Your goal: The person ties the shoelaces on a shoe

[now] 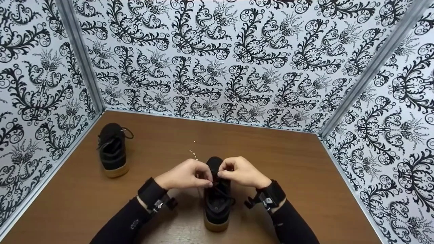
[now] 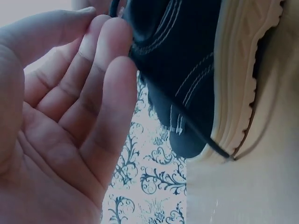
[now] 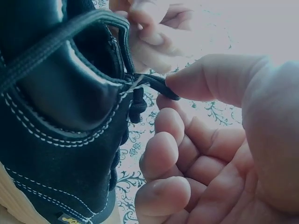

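A black lace-up shoe point(image 1: 217, 217) with a tan sole stands on the table, toe pointing away, between my hands. My left hand point(image 1: 186, 174) is at the shoe's left side, thumb and fingertips pinching a black shoelace point(image 3: 70, 35) over the lacing. From the right, my right hand point(image 1: 244, 171) pinches a short length of black lace point(image 3: 159, 85) between thumb and forefinger; its other fingers are loosely curled. Another stretch of lace point(image 2: 187, 119) hangs down the shoe's side to the table in the left wrist view. How the laces cross is partly hidden by the fingers.
A second black shoe point(image 1: 113, 152) with a tan sole stands at the table's far left, its lace looping out to the right. Small white specks point(image 1: 193, 154) show on the brown table point(image 1: 278, 149) beyond my left hand. Patterned walls point(image 1: 217, 67) enclose the back and sides.
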### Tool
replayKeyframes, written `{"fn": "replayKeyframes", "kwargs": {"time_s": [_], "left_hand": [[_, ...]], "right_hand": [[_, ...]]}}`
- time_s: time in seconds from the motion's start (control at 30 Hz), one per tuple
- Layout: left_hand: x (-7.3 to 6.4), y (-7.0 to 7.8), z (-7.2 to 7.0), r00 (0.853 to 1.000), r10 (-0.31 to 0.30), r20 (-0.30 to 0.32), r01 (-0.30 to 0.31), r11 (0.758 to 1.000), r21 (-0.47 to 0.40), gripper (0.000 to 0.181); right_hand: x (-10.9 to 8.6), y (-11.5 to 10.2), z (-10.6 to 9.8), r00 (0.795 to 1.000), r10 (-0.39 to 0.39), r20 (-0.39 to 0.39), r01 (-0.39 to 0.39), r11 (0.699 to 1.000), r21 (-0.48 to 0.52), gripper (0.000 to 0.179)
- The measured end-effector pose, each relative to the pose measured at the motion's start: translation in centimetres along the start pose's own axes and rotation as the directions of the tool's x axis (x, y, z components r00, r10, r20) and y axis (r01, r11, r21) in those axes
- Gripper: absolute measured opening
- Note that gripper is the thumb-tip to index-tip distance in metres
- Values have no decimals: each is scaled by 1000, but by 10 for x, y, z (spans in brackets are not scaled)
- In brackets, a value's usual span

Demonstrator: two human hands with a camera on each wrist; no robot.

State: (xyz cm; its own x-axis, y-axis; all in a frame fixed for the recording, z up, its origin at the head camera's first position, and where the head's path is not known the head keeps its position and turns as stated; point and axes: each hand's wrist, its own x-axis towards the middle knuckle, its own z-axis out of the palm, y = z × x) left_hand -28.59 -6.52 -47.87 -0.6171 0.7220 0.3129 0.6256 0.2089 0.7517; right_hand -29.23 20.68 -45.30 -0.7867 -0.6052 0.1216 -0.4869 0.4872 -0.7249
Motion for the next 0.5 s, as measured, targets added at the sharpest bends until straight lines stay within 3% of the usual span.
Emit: {"fn": "replayKeyframes", "kwargs": {"time_s": [0.23,0.37,0.5], "left_hand": [[-1,-8,-6,995,-100,-31,97,992,-83,9],[0,-5,-5,994,-106,-30,101,988,-117,10],[0,-2,-2,997,-72,-35,68,992,-108,19]], "right_hand": [[-2,-2,-6,1000,-9,7,9,1000,11,10],[-4,-1,-11,1000,-4,-15,4,1000,-6,11],[-5,0,-15,1000,-9,-4,9,1000,-5,9]]}}
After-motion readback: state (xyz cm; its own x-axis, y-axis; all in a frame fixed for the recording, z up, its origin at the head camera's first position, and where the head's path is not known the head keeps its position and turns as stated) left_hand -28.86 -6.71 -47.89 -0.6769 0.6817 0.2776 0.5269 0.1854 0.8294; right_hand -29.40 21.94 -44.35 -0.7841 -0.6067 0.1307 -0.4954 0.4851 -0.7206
